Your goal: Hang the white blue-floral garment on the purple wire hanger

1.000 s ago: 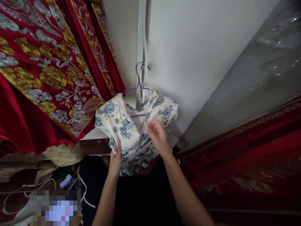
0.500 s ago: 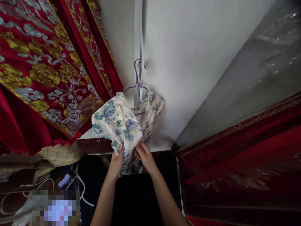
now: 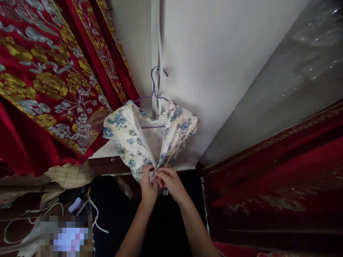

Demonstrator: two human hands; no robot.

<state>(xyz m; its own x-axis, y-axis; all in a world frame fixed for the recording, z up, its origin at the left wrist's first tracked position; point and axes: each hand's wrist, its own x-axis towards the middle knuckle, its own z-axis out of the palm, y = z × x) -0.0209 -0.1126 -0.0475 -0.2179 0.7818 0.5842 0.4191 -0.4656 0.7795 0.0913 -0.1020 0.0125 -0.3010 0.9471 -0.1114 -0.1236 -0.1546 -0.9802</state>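
A white short-sleeved floral shirt with blue flowers hangs from a purple hanger, its front parted in a V. Where the two front edges meet, low on the shirt, my left hand is closed on the left edge. Close against it, my right hand pinches the right edge, the fingertips of both hands nearly touching. The fingers hide the exact spot they grip. Below the hands, most of the shirt's lower part is out of sight.
The hanger hooks onto a white strap by the pale wall. Red cloth with gold and silver embroidery hangs at left, dark red fabric at right. White cords and a small purple object lie lower left.
My left hand has moved right to meet my right hand. The shirt's left front, folded over before, now lies spread, and both front edges come together at my fingers.
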